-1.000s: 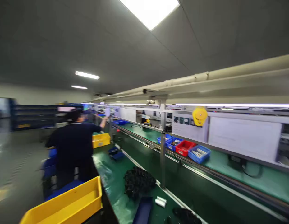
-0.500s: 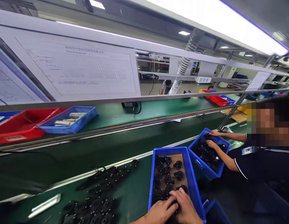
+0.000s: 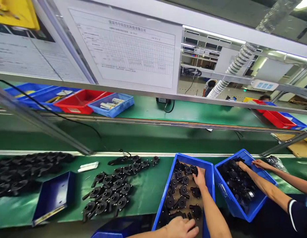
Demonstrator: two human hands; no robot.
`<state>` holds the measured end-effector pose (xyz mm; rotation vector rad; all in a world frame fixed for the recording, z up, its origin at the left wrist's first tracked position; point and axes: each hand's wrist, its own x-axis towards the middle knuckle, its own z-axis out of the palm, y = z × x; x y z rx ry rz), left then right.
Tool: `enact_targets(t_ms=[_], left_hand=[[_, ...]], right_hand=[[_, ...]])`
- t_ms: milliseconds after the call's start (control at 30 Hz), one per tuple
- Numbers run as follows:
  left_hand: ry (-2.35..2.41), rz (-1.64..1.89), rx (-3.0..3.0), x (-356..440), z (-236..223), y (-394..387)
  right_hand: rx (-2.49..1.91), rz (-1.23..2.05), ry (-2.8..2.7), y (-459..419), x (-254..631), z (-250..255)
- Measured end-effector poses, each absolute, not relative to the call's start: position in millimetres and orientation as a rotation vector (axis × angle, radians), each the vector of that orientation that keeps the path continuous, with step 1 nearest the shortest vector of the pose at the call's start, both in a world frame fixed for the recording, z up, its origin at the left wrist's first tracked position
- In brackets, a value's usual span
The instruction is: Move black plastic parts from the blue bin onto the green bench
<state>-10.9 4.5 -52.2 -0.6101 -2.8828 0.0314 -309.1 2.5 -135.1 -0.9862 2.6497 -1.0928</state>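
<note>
My right hand [image 3: 200, 178] reaches to the back right of a blue bin [image 3: 210, 188]. Its fingers close on a black pump housing [image 3: 194, 170], round with a short side spout. Near the bin's front is my left hand [image 3: 181, 227], its fingers bent over the parts; whatever they may hold is hidden. Between the hands, several similar housings [image 3: 183, 190] lie in rows on brown cardboard [image 3: 189, 195]. More housings [image 3: 115, 198] are spread in rows on the green bench to the left of the bin.
A co-worker's hands [image 3: 242, 166] are in a second blue bin [image 3: 224, 195] of black parts at right. A dark blue tray [image 3: 53, 195] and a white strip-shaped item [image 3: 88, 166] lie at left. Red [image 3: 80, 100] and blue [image 3: 111, 105] bins stand on the shelf.
My hands were together near the bin's front; my right hand has moved to its far end while the left stays near. The view has turned left and levelled, showing more bench.
</note>
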Motion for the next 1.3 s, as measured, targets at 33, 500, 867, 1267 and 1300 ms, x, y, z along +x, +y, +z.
enact_targets(t_ms=[33,500,867,1267,1300], left_hand=[[-2.861,0.033,-0.645,-11.3,-58.5,6.3],[-2.850,-0.952,-0.592,7.9,-95.7,-41.4],[-2.536,-0.326,1.338,119.1,-71.1,-300.9],[-2.874,-0.138,1.580,113.1,-91.1,-406.1],[-2.912,-0.143,1.561,112.9,-89.3,-408.6]], right_hand=[[-0.978,-1.088,2.643,7.0,-304.5,-137.5],[-1.032,-1.115,2.466,146.0,-115.5,-174.2],[-1.618,-0.904,2.222,-199.4,-95.5,-62.8],[-1.300,-0.407,2.207,-339.7,-52.5,-66.6],[-1.258,-0.420,2.215,-337.4,-49.2,-63.9]])
